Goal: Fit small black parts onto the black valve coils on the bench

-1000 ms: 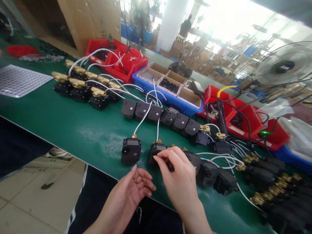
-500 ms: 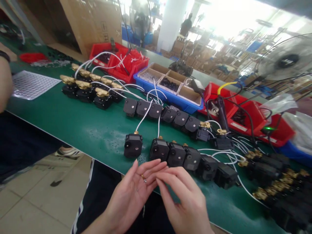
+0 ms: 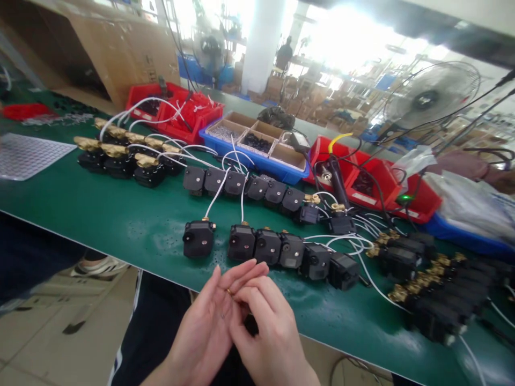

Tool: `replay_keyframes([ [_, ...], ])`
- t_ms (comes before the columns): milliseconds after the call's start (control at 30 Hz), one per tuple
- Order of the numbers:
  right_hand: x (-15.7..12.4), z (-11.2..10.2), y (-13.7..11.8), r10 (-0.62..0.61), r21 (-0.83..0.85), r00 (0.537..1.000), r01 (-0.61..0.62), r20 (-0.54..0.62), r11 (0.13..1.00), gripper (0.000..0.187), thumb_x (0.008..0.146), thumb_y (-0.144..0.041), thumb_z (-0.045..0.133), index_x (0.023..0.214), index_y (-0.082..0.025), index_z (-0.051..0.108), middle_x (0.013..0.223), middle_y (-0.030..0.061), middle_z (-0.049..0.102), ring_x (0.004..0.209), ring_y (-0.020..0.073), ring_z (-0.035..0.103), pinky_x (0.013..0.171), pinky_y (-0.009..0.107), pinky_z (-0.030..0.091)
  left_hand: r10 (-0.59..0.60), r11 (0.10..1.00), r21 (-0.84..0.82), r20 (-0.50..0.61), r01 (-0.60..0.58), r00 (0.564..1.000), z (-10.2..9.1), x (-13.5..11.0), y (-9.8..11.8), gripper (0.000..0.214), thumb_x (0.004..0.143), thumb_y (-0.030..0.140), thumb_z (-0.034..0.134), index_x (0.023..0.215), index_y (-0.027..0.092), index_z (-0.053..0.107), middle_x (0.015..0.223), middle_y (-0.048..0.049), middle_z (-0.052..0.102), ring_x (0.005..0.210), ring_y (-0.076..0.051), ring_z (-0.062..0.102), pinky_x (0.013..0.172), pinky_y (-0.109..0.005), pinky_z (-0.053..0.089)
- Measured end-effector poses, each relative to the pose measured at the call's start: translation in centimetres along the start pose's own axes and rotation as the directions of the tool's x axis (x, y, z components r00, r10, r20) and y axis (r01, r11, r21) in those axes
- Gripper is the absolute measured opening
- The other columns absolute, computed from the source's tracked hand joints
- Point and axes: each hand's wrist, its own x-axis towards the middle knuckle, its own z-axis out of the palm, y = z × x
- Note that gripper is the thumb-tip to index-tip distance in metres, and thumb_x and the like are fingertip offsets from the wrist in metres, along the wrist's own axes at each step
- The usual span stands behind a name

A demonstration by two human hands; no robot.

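Observation:
Palm up in front of the table edge, my left hand (image 3: 205, 332) has its fingers stretched out and slightly cupped. A tiny shiny speck lies on its palm, too small to name. A gold ring circles one of its fingers. My right hand (image 3: 267, 332) pinches with thumb and fingertips against the left palm; whatever is between those fingertips is hidden. Just beyond the hands stands a row of black box-shaped units (image 3: 267, 246) with brass fittings. A single black unit (image 3: 198, 238) with a white cable sits to their left.
Behind is another row of black units (image 3: 215, 181). Farther back stand a blue divided tray (image 3: 257, 163) of small parts and red bins (image 3: 372, 182). Units with brass fittings crowd the left and right (image 3: 434, 300). White cables (image 3: 374, 279) cross the right side.
My right hand has moved onto the left palm, its fingertips now pressed in over the left fingers. The camera view has shifted right, so the table things appear farther left.

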Motion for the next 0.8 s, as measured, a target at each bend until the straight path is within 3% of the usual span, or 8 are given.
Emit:
replay_keyframes([
  [133,0.8,-2.0,0.4,0.068,0.087,0.994,-0.061,-0.084,0.994,0.019,0.087,-0.002,0.049,0.081,-0.019,0.057,0.075,-0.0005,0.060,0.071,0.0103,0.060,0.066,0.021,0.052,-0.012,0.999,-0.040,-0.029,0.011,1.000,-0.1,0.5,-0.3,0.055,0.106,0.039,0.029,0.114,0.008,0.073,0.126,-0.0157,0.070,0.124,-0.023,0.062,0.110,-0.032,0.044],
  [300,2.3,-3.9,2.1,0.155,0.022,0.979,-0.154,-0.132,0.988,0.013,0.086,-0.006,0.057,0.082,-0.018,0.059,0.076,-0.0015,0.061,0.068,0.0087,0.060,0.063,0.018,0.051,0.004,0.998,-0.055,-0.078,-0.008,0.997,-0.5,0.9,-0.6,0.053,0.105,0.035,0.031,0.111,0.005,0.074,0.120,-0.0175,0.072,0.119,-0.025,0.065,0.109,-0.033,0.047],
  [567,4.2,-3.1,3.7,-0.005,-0.201,0.991,-0.022,-0.130,0.979,0.015,0.088,-0.006,0.055,0.078,-0.018,0.056,0.069,-0.0027,0.052,0.062,0.0096,0.050,0.059,0.022,0.043,0.005,0.998,-0.062,-0.073,-0.010,0.997,-1.2,1.0,-0.2,0.053,0.105,0.034,0.031,0.109,0.005,0.075,0.119,-0.0180,0.072,0.120,-0.025,0.064,0.110,-0.034,0.047],
  [800,5.0,-2.4,4.3,0.016,-0.308,1.000,-0.023,-0.025,0.951,0.017,0.092,-0.009,0.051,0.078,-0.018,0.055,0.070,-0.0007,0.053,0.066,0.0130,0.051,0.061,0.025,0.041,-0.005,0.998,-0.064,-0.025,0.004,1.000,-1.8,1.1,0.2,0.055,0.105,0.037,0.031,0.110,0.005,0.075,0.118,-0.0175,0.073,0.118,-0.025,0.065,0.111,-0.034,0.046],
])
